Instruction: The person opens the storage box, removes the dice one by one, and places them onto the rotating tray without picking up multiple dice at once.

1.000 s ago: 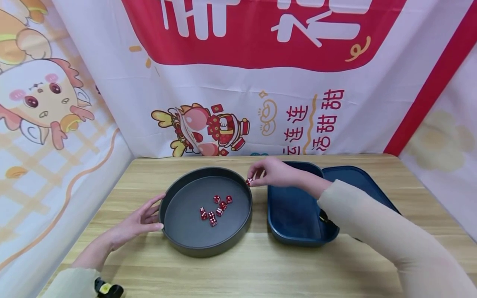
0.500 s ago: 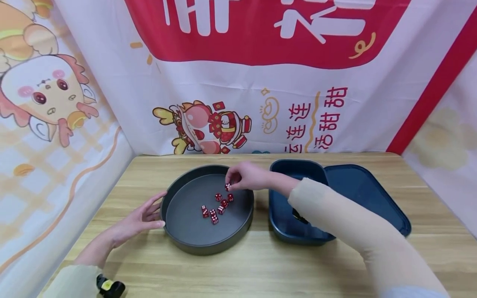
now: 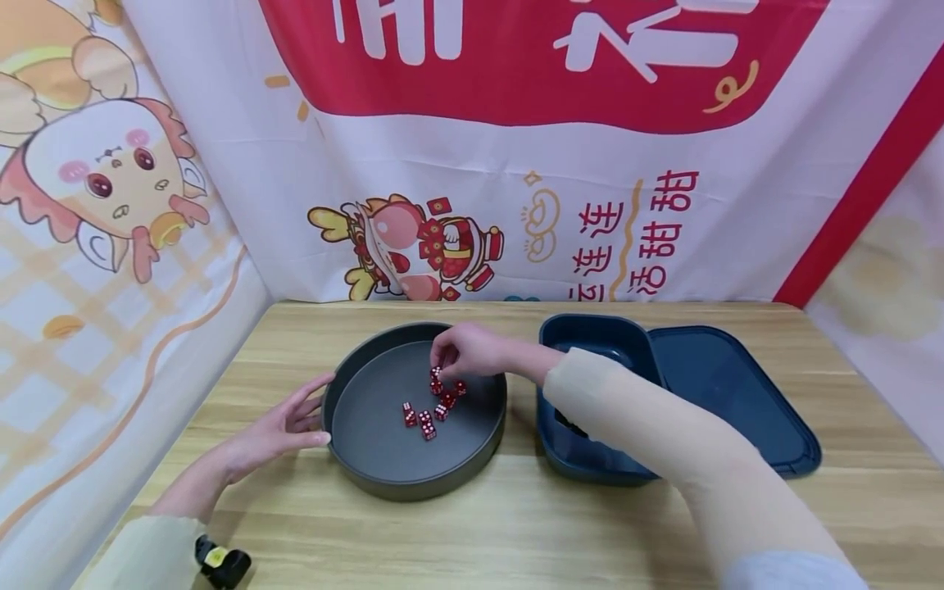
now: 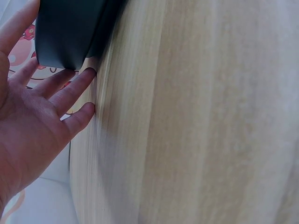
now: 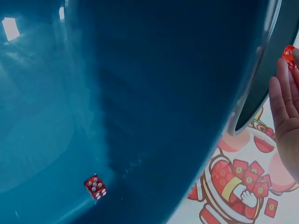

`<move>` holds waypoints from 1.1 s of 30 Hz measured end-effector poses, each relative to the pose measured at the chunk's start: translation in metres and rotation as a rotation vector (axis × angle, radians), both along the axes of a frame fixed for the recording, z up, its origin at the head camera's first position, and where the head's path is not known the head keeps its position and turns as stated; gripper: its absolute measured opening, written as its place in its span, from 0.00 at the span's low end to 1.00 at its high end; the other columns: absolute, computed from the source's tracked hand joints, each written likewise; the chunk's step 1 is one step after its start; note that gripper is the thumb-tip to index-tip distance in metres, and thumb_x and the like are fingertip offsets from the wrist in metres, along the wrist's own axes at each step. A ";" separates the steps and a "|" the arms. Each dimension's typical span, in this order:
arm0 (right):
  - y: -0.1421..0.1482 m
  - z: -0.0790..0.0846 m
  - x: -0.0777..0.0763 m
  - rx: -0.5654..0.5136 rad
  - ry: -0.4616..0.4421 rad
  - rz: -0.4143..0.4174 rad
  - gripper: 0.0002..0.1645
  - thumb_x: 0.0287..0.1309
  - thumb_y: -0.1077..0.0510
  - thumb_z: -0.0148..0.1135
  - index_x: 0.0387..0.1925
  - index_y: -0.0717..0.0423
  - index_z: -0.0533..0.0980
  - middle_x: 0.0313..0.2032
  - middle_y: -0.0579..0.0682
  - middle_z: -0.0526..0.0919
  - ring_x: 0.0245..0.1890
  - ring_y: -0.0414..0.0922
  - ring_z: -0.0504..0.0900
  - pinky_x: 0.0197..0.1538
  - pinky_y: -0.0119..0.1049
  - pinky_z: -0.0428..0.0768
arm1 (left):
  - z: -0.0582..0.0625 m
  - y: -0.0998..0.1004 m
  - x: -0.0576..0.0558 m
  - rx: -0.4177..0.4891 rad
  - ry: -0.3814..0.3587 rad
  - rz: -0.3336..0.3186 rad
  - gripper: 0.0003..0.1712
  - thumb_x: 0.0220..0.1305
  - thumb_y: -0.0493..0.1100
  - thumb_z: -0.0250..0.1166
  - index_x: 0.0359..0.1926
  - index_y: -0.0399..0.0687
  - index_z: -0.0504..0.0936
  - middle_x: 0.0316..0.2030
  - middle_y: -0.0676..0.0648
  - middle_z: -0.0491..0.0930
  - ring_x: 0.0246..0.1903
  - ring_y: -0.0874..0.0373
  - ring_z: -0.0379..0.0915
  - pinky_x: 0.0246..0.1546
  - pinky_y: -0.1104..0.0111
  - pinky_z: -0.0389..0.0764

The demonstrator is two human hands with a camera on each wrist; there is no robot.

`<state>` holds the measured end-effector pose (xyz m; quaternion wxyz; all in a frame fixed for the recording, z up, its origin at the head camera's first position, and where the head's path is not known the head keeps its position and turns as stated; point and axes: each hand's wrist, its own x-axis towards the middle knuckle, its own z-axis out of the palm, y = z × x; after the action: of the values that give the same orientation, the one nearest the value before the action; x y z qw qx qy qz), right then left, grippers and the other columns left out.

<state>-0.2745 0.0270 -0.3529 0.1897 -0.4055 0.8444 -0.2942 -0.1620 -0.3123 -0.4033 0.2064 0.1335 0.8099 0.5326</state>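
A dark grey round pan (image 3: pixel 413 490) stands on the wooden table with several red dice (image 3: pixel 428 425) on its floor. Over the pan's right part, my right hand (image 3: pixel 475 351) pinches a red die (image 3: pixel 436 374) between thumb and fingers, right above or against another die; which one I cannot tell. The pinched die also shows at the edge of the right wrist view. My left hand (image 3: pixel 269 438) rests against the pan's left side, thumb and fingers spread along the wall. In the left wrist view its fingertips (image 4: pixel 89 73) touch the pan's lower edge.
Right of the pan is a deep blue box (image 3: pixel 546 447), partly under my right forearm. One die (image 5: pixel 95 186) lies inside it. A flat blue lid (image 3: pixel 726 381) lies beside the box. Printed cloth (image 3: pixel 472 164) hangs behind the table and on both sides.
My right hand has carried a die leftward from just outside the pan's right rim to low over the dice in the pan. The left hand stays at the pan's side.
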 end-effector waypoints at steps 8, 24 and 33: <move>-0.006 -0.008 0.003 0.021 -0.034 0.009 0.05 0.59 0.59 0.68 0.38 0.49 0.81 0.34 0.42 0.82 0.35 0.39 0.80 0.41 0.28 0.80 | 0.000 0.003 -0.003 0.006 -0.005 -0.010 0.49 0.66 0.39 0.64 0.77 0.53 0.42 0.72 0.27 0.43 0.68 0.29 0.45 0.62 0.40 0.56; 0.002 -0.012 0.006 0.009 -0.034 0.015 0.10 0.58 0.60 0.69 0.42 0.56 0.83 0.35 0.43 0.83 0.35 0.40 0.79 0.41 0.29 0.79 | -0.001 0.004 -0.004 0.017 -0.003 -0.022 0.49 0.66 0.39 0.64 0.77 0.51 0.42 0.72 0.28 0.42 0.69 0.30 0.44 0.62 0.41 0.58; 0.027 0.002 0.004 0.009 -0.023 -0.016 0.11 0.58 0.61 0.68 0.43 0.59 0.81 0.37 0.47 0.82 0.36 0.42 0.79 0.42 0.31 0.79 | -0.001 -0.001 0.000 0.000 0.001 -0.004 0.50 0.66 0.39 0.64 0.77 0.52 0.41 0.72 0.27 0.42 0.69 0.30 0.44 0.62 0.40 0.58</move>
<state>-0.2706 0.0544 -0.3513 0.1991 -0.3944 0.8467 -0.2965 -0.1621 -0.3133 -0.4042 0.2069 0.1356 0.8098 0.5320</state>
